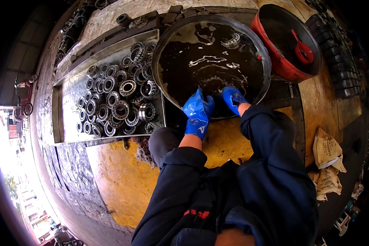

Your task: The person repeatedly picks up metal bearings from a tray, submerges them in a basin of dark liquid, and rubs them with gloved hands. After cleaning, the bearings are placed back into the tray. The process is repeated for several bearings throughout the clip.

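Both my hands wear blue rubber gloves and are at the near edge of a wide round metal pan (212,107) of dark liquid. My left hand (199,110) is closed over the near rim, its fingertips pointing down toward the liquid. My right hand (233,98) sits just to the right, fingers curled down at the surface. Whatever either hand grips is hidden by the gloves and the murky liquid. Ripples spread in front of them. A roller bearing (231,41) lies partly under the liquid at the pan's far right.
Left of the pan, a shallow metal tray (110,139) carries many loose roller bearings (121,110). To the right stands a red tub (274,61) with a red ladle (303,52) inside. Dark stacked parts (336,61) line the far right, above torn paper sacks (328,158).
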`<state>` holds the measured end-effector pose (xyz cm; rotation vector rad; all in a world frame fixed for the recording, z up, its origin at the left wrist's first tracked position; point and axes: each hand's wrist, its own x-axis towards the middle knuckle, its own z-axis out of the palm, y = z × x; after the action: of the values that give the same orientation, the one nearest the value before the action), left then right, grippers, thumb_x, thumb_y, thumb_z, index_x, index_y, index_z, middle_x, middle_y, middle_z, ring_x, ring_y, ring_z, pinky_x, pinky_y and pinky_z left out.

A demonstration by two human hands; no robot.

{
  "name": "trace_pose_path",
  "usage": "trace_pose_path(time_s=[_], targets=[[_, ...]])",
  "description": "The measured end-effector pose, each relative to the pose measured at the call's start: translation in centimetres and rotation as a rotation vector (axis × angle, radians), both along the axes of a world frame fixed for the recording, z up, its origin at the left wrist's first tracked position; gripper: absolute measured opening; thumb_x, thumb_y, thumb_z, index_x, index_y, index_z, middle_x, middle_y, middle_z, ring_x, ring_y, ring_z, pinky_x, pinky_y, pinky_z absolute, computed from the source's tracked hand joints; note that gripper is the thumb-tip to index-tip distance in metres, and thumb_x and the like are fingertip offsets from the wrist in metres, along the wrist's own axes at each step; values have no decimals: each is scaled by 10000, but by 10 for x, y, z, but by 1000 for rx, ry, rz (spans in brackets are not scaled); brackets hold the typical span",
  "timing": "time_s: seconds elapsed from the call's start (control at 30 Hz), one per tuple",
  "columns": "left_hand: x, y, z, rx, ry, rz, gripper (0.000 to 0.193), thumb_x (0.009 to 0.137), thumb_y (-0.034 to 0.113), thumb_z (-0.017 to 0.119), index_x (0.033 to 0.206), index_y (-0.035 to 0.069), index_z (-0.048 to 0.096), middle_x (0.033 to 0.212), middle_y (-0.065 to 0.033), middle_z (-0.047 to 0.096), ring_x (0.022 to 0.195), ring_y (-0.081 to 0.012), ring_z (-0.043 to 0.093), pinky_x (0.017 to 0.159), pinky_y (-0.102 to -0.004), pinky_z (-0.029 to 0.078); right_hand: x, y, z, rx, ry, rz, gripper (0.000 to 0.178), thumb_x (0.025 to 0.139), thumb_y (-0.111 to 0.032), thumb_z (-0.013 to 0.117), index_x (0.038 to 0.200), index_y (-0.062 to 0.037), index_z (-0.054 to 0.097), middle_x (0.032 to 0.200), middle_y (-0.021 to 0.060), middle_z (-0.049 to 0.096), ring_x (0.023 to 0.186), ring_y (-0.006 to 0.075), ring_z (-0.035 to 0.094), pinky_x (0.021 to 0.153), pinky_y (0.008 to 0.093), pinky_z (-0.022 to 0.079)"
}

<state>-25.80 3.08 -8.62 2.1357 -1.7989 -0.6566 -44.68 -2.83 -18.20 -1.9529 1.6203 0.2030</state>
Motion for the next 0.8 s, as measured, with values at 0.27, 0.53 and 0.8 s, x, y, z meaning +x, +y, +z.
trace_pose_path(time_s=[0.27,0.53,0.8], targets=[[-1,-1,-9,-42,-15,-7,547,888,424,635,1327,98,633,1119,-180,736,1039,-350,706,904,-450,561,44,-28,10,-19,377,544,332,966,-338,600,1180,-136,755,1192,132,734,1104,315,704,908,446,538],[1,0,-1,26,-10,13,542,889,426,630,1321,98,630,1127,-184,732,1038,-351,707,898,-454,564,12,0,26,-9,-11,-72,372,909,-370,670,1140,-91,752,1119,201,724,1061,348,707,896,424,554],[2,1,-10,-50,-10,4,542,873,395,641,1316,83,636,1081,-182,738,1007,-353,711,878,-444,566,51,-22,25,-77,449,642,328,943,-303,615,1185,-125,747,1139,154,737,1088,338,701,884,417,559]])
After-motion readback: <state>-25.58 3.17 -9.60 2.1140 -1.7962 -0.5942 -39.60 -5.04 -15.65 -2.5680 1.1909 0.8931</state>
